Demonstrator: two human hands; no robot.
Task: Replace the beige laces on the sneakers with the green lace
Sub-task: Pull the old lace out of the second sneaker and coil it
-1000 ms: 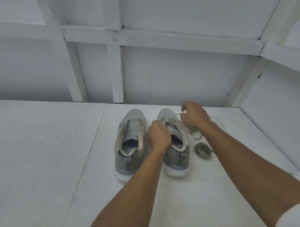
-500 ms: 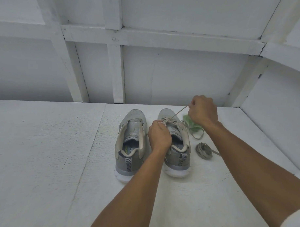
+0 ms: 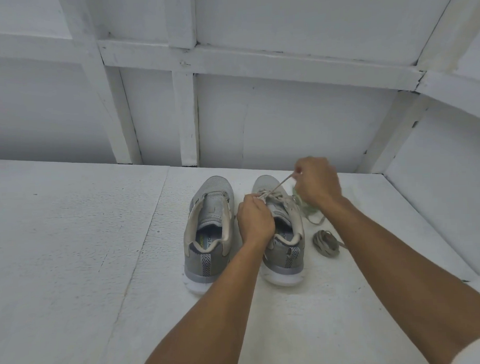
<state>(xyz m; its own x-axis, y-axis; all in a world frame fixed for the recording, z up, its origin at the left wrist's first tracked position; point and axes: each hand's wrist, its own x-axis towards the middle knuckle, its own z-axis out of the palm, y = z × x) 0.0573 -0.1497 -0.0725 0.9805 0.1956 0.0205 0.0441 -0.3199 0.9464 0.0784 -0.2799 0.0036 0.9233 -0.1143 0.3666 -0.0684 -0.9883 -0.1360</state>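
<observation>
Two grey sneakers stand side by side, heels toward me. The left sneaker (image 3: pixel 211 226) has no lace in it. The right sneaker (image 3: pixel 282 229) carries a beige lace (image 3: pixel 280 183). My left hand (image 3: pixel 255 222) rests over its tongue and pinches the lace at the eyelets. My right hand (image 3: pixel 316 183) is raised beyond the toe and pinches the lace's free end, drawing it taut. The green lace (image 3: pixel 306 209) lies bunched to the right of that shoe, partly hidden by my right wrist.
A coiled beige lace (image 3: pixel 326 243) lies on the white surface (image 3: pixel 100 254) right of the right sneaker's heel. White panelled walls (image 3: pixel 285 120) close in behind and on the right.
My right hand has pulled the beige lace end up and away to the right, stretching it taut. My left hand has stayed on the shoe.
</observation>
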